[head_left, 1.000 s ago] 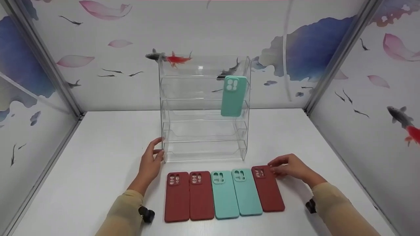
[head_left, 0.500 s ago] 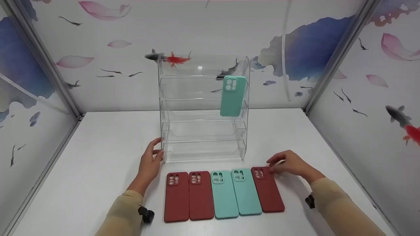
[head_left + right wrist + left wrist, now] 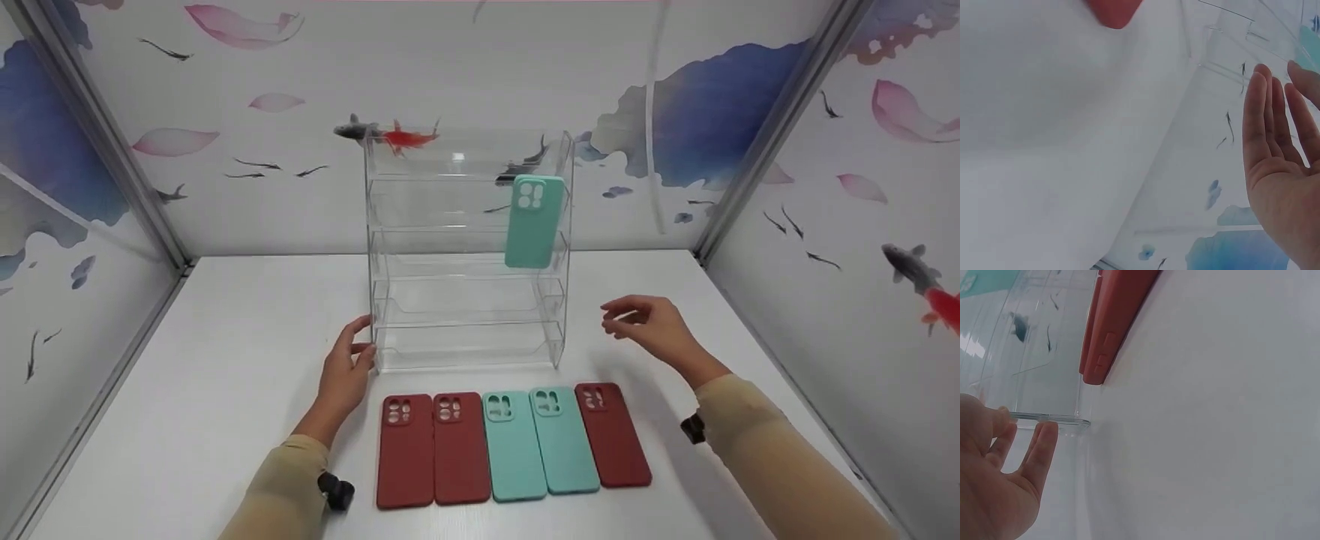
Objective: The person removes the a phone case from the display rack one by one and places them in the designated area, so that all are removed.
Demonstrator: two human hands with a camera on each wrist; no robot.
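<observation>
A clear acrylic display rack stands upright on the table, with several tiers. My left hand touches its lower left side panel; in the left wrist view the fingers are fairly straight, their tips against the panel edge. One teal phone case leans in an upper tier at the right. My right hand hovers right of the rack, holding nothing, its fingers extended. Before the rack lie a red phone case, another red case, two teal cases and a third red case.
The white table stretches on both sides of the rack. Behind it rises a printed back wall. Side walls meet it at grey metal corner posts.
My right hand has left the rightmost red case and moved up and away, toward the rack's right side. The left hand stays at the rack, and the cases remain in place.
</observation>
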